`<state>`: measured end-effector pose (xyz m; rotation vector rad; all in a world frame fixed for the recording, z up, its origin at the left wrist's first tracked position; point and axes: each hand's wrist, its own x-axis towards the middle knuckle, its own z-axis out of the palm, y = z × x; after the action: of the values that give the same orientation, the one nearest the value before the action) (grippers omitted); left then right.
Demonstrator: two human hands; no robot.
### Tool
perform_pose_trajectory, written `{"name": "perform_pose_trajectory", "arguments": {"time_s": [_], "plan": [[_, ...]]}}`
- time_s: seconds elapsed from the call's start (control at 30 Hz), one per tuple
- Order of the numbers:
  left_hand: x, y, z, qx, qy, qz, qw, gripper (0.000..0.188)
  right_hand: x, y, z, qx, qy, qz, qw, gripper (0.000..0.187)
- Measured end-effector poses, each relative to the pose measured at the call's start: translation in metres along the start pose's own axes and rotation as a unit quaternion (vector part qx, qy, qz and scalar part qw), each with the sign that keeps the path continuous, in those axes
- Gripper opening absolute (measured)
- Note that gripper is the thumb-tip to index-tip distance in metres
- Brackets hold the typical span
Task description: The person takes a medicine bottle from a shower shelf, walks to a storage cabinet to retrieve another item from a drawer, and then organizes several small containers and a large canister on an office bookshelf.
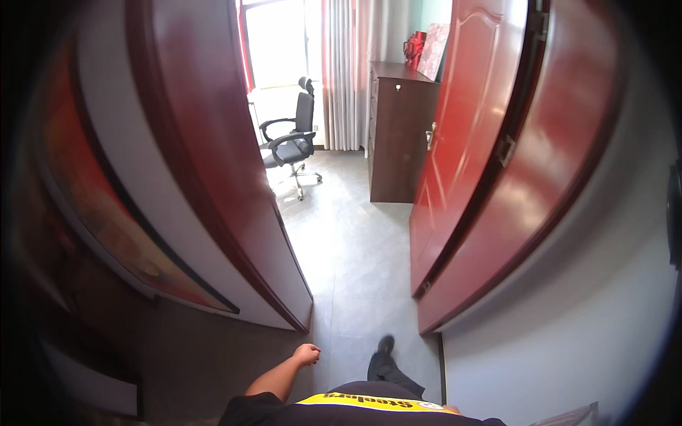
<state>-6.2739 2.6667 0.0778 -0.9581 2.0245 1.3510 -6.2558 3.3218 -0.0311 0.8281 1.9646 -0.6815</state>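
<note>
My left hand hangs in front of my body, low in the view, its fingers curled in and nothing seen in them. It touches nothing and is nearest to the left side of a dark red door frame. My right hand is not in view; only a sliver of skin shows at the right edge of my black shirt. Ahead on the right, a red panelled door stands swung inward, with a metal handle. One dark shoe is stepping forward on the grey floor.
Through the doorway are a black swivel chair, a bright window and pale curtains. A dark brown cabinet stands behind the door, red items on top. A framed picture hangs on the left wall.
</note>
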Motion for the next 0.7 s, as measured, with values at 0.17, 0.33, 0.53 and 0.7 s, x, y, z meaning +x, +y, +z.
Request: {"name": "perform_pose_trajectory", "arguments": {"time_s": [0.17,0.33,0.53,0.7], "plan": [[0.106,0.065,-0.029,-0.029,0.004,-0.045,0.999,0.028,0.055,-0.222,-0.028,-0.083,-0.074,-0.066,0.992,0.045],[0.130,0.117,-0.091,0.059,-0.005,-0.053,0.997,0.030,0.131,-0.544,-0.083,-0.177,-0.071,-0.207,0.960,0.056],[0.236,0.217,-0.140,-0.148,0.134,-0.114,0.973,0.030,0.039,-0.931,-0.138,0.006,-0.044,-0.346,0.937,0.038],[0.372,0.254,-0.185,0.087,0.110,-0.064,0.988,0.036,0.079,-1.086,-0.088,0.054,-0.085,-0.423,0.901,0.027]]}}
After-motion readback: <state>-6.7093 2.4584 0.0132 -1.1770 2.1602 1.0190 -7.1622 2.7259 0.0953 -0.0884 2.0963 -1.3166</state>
